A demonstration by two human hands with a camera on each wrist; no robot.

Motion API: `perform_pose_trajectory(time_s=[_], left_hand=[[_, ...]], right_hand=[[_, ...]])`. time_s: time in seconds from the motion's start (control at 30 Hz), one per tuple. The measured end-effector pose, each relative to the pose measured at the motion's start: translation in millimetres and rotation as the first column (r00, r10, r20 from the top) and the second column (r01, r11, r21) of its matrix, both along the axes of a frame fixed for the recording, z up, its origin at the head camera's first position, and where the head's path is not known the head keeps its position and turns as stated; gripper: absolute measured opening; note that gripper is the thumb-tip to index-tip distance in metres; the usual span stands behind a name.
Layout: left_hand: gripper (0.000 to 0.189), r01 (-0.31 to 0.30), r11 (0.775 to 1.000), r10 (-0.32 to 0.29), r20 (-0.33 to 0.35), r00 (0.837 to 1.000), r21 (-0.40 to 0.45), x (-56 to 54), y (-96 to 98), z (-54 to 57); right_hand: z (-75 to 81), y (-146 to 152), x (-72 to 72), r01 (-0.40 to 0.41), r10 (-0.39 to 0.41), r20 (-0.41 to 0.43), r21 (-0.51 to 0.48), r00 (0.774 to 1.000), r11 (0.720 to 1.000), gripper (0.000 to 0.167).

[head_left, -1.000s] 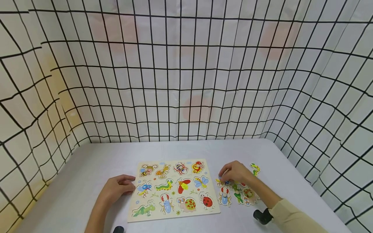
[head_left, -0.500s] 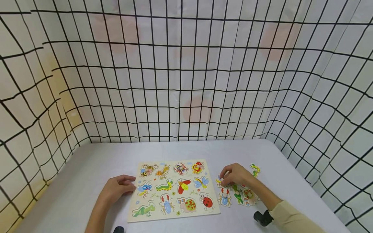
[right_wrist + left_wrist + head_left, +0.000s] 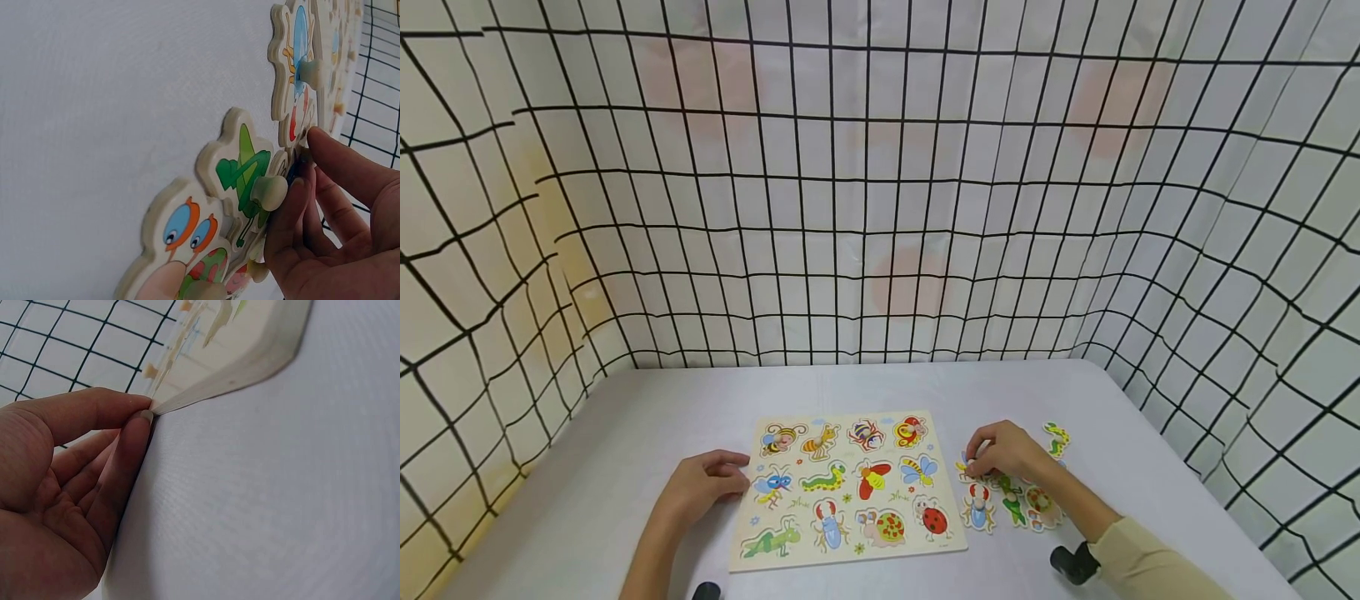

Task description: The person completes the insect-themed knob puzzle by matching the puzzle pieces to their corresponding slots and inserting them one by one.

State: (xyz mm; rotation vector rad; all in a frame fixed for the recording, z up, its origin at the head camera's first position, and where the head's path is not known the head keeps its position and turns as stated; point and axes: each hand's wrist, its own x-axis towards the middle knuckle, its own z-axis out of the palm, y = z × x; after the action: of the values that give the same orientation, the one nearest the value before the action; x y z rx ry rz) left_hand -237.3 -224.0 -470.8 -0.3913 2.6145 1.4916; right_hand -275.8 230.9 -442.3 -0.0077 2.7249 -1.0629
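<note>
A wooden insect puzzle board [image 3: 805, 560] lies on the white table, seen in the head view. My left hand [image 3: 698, 487] is at its left edge; in the left wrist view, thumb and finger pinch the board's rim [image 3: 250, 381]. Right of the board, my right hand [image 3: 1006, 450] reaches down among loose knobbed pieces. Its thumb and fingertips pinch a puzzle piece [image 3: 292, 172], mostly hidden, with some dark blue showing. Beside those fingers lie a grasshopper piece [image 3: 228, 165], a snail piece [image 3: 153, 219] and a stag beetle piece [image 3: 279, 69].
A caterpillar piece [image 3: 1057, 439] lies farther back, behind the right forearm. White walls with a black grid [image 3: 880, 208] enclose the table at the back and sides. A black wrist-camera part [image 3: 1075, 563] shows by the right sleeve.
My right hand has shifted very slightly right and down within the loose pieces. The left hand and the board keep their places.
</note>
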Motion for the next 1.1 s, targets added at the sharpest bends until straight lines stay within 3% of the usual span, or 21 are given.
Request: perform_pose_trajectory(time_s=[0.37, 0.67, 1.1], left_hand=[[0.037, -0.003, 1.0, 0.003, 0.015, 1.0, 0.003, -2.1, -0.1, -0.4], [0.037, -0.012, 1.0, 0.012, 0.028, 1.0, 0.004, -1.2, 1.6, 1.7], [0.036, -0.006, 1.0, 0.006, 0.019, 1.0, 0.0, -1.2, 1.3, 1.3]], right_hand=[[-0.9, -4, -2.8, 0.024, -0.024, 0.004, 0.018, 1.0, 1.0, 0.017], [10.2, -10, -7.2, 0.007, -0.007, -0.021, 0.026, 1.0, 1.0, 0.015], [14.7, -21, -13.1, -0.006, 0.005, -0.026, -0.026, 1.0, 1.0, 0.012]])
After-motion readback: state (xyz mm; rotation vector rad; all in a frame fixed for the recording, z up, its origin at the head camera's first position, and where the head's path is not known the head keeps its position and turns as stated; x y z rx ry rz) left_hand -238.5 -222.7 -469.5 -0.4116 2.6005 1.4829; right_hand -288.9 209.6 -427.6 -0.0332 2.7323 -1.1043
